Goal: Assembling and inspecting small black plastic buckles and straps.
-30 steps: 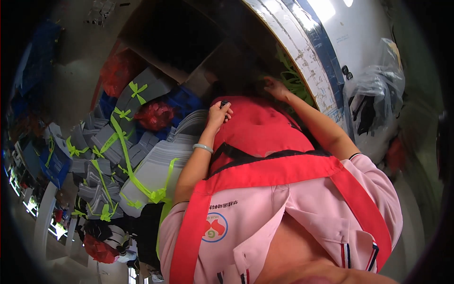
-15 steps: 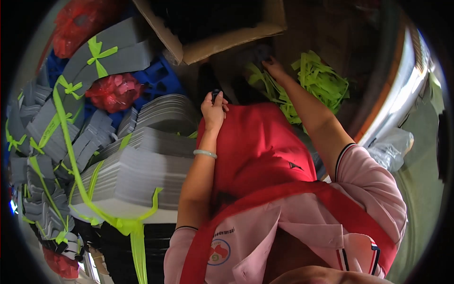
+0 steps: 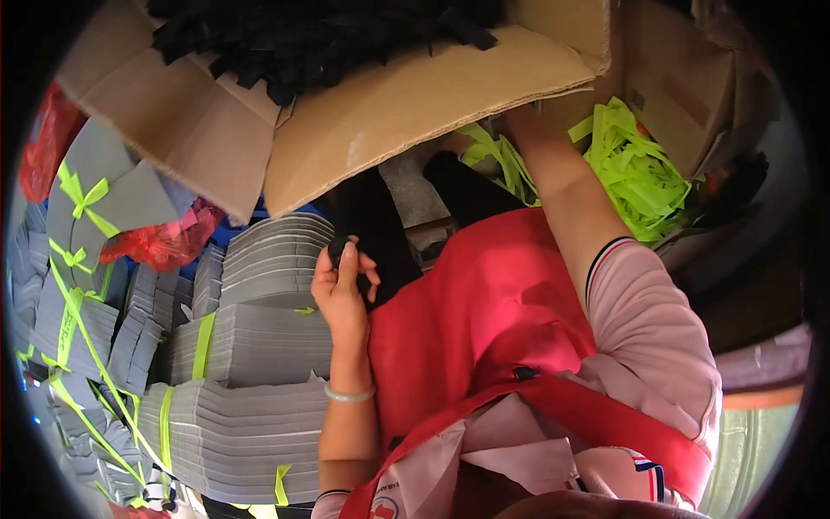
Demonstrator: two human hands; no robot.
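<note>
My left hand (image 3: 343, 281) is raised beside the red apron (image 3: 493, 277), fingers curled and thumb pressed on a small black piece (image 3: 335, 251), mostly hidden by the fingers. My right forearm (image 3: 562, 182) reaches forward and down, and its hand disappears beneath the flap of a cardboard box (image 3: 415, 112); whether it holds anything cannot be seen. Close to that forearm are loose yellow-green strips (image 3: 501, 160) and a larger heap of yellow-green strips (image 3: 635, 173). Many short black strips (image 3: 320, 39) lie inside the box.
On my left stand stacks of grey sheets (image 3: 251, 424), some bound with yellow-green ties (image 3: 203, 346). A red plastic bag (image 3: 169, 242) lies among them, over something blue. More cardboard (image 3: 674, 95) rises at the far right.
The view has shifted, so the box looks larger and nearer, its black strips now visible. My right hand has passed out of sight under the flap. My left hand keeps its pinch.
</note>
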